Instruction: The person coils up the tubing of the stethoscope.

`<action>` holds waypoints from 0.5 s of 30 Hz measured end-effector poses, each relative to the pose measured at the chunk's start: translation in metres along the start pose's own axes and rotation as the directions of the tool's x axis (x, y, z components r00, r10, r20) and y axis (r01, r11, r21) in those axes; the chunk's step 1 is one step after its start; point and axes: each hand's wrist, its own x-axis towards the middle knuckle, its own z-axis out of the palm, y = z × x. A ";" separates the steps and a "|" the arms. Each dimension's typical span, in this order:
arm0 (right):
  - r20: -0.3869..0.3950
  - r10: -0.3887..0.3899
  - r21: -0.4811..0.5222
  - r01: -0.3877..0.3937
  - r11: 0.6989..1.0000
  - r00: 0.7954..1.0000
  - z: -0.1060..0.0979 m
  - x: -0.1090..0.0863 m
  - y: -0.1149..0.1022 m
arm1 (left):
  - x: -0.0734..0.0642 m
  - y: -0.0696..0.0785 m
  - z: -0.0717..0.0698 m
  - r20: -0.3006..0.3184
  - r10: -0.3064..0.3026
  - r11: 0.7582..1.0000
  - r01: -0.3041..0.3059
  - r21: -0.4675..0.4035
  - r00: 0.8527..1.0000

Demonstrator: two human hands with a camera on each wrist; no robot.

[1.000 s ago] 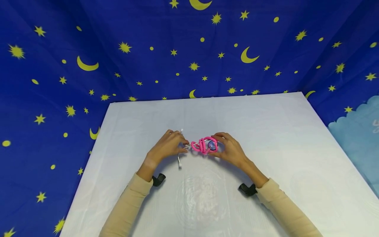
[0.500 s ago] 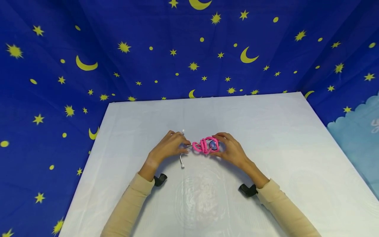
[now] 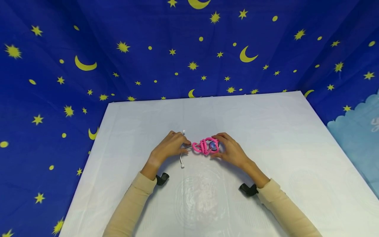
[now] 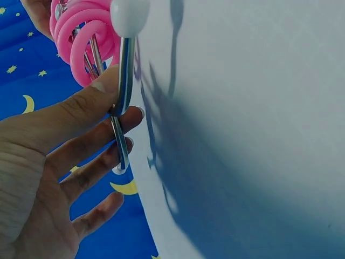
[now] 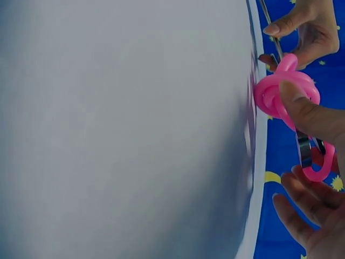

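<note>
A stethoscope (image 3: 203, 146) with pink tubing wound into a bundle is held between both hands, a little above the white table. My left hand (image 3: 169, 145) pinches its metal ear tubes (image 4: 126, 73) between thumb and forefinger, the other fingers spread loosely. One white ear tip (image 4: 129, 17) is large in the left wrist view. My right hand (image 3: 232, 151) grips the far end of the bundle, its thumb on the pink coils (image 5: 280, 94). The round chest piece (image 3: 213, 145) sits inside a pink loop by the right fingers. Part of the bundle is hidden behind that thumb.
The white-covered table (image 3: 204, 204) spreads beneath both arms. Beyond it hangs a blue curtain (image 3: 165, 26) with yellow stars and moons. Black wrist mounts (image 3: 248, 190) stick out inward from each beige sleeve. A light blue cloud shape (image 3: 358, 138) is on the right.
Both hands have shifted very slightly to the right together with the stethoscope, the left a bit more. Their holds look the same.
</note>
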 end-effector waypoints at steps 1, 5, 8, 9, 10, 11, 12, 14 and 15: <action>0.007 -0.007 0.006 0.007 1.000 1.000 0.000 0.000 0.000 | 0.000 0.000 0.000 0.004 -0.003 1.000 0.003 -0.004 1.000; 0.025 -0.038 0.036 0.037 0.999 0.999 -0.001 0.000 0.003 | 0.000 0.000 -0.001 0.017 -0.003 1.000 0.003 -0.012 1.000; 0.036 -0.057 0.050 0.055 0.997 0.998 -0.001 -0.001 0.004 | -0.001 0.001 -0.001 0.020 0.001 1.000 -0.001 -0.010 1.000; 0.038 -0.063 0.053 0.061 0.997 0.997 -0.001 -0.001 0.004 | -0.001 0.001 -0.001 0.020 0.003 1.000 -0.003 -0.008 1.000; 0.040 -0.069 0.050 0.067 0.997 0.997 -0.001 -0.001 0.004 | -0.001 0.001 -0.001 0.019 0.005 1.000 -0.005 -0.007 1.000; 0.040 -0.072 0.045 0.070 0.996 0.997 -0.001 -0.001 0.004 | -0.001 0.001 -0.001 0.017 0.008 1.000 -0.008 -0.007 1.000; 0.041 -0.075 0.038 0.074 0.997 0.996 -0.001 -0.001 0.004 | -0.001 0.001 -0.001 0.014 0.012 1.000 -0.012 -0.006 1.000; 0.042 -0.081 0.024 0.080 0.997 0.996 -0.002 -0.001 0.004 | 0.000 0.001 0.000 0.013 0.018 1.000 -0.018 -0.007 1.000; 0.044 -0.083 0.017 0.082 0.996 0.996 -0.002 -0.001 0.004 | 0.000 0.001 0.000 0.015 0.020 1.000 -0.020 -0.007 1.000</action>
